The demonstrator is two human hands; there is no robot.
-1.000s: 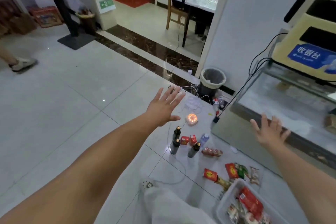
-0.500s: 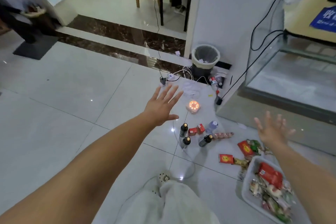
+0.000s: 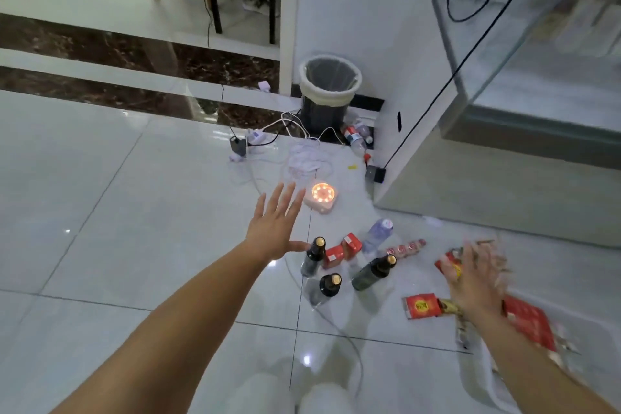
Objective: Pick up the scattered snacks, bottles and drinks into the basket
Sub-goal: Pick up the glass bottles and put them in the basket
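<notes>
Three dark bottles with gold caps stand on the white tile floor: one (image 3: pixel 313 255) by my left thumb, one (image 3: pixel 326 289) nearer me, one (image 3: pixel 374 272) leaning right. Two red cartons (image 3: pixel 342 250) and a clear water bottle (image 3: pixel 376 235) lie behind them, with a row of small red cups (image 3: pixel 406 247) to the right. A red snack pack (image 3: pixel 420 306) lies flat. My left hand (image 3: pixel 277 225) hovers open just left of the bottles. My right hand (image 3: pixel 477 279), blurred and open, is over the snack packs. The white basket (image 3: pixel 598 329) at right holds a red pack (image 3: pixel 531 323).
A glowing round lamp (image 3: pixel 322 197) sits past my left hand. Behind it lie tangled white cables (image 3: pixel 302 158), chargers, a bin (image 3: pixel 329 91) and a plastic bottle (image 3: pixel 354 139). A glass counter (image 3: pixel 504 144) with a black cord rises at right. Chair legs stand beyond the dark floor strip.
My view has tilted down and closer to the floor items. Both open hands have dropped toward them, the right hand moving fast over the snack packs.
</notes>
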